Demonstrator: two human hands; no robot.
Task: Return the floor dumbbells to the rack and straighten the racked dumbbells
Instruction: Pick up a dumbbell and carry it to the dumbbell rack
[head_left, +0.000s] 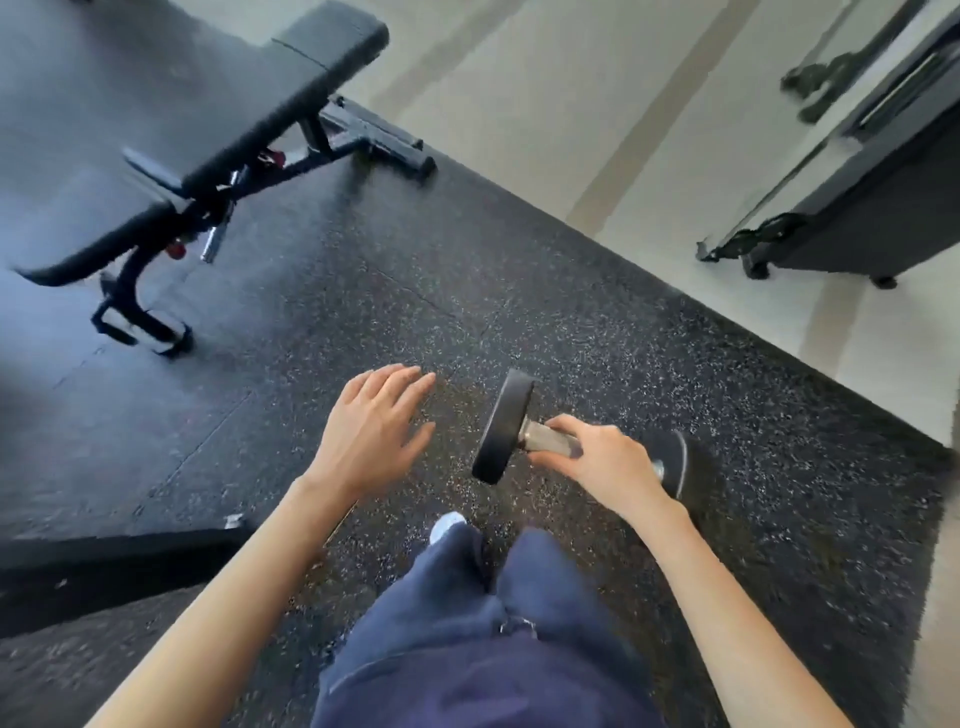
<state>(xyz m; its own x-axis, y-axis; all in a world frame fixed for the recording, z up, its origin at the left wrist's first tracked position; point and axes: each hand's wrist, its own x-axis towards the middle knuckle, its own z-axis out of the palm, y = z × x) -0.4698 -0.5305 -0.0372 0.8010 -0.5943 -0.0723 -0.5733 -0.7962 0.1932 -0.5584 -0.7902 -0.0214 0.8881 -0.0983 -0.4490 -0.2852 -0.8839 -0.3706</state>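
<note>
A black dumbbell (501, 428) with round heads and a metal handle is held just above the speckled rubber floor, right of centre. My right hand (605, 460) is wrapped around its handle and hides the middle of the bar; the far head shows behind my wrist. My left hand (371, 428) hovers to the left of the dumbbell with its fingers spread, holding nothing. No rack shows in this view.
A black weight bench (218, 135) stands at the upper left on the rubber mat (363, 291). The mat's edge runs diagonally to pale flooring at the right, where a dark wheeled machine base (852, 208) stands. My legs in dark blue trousers fill the bottom centre.
</note>
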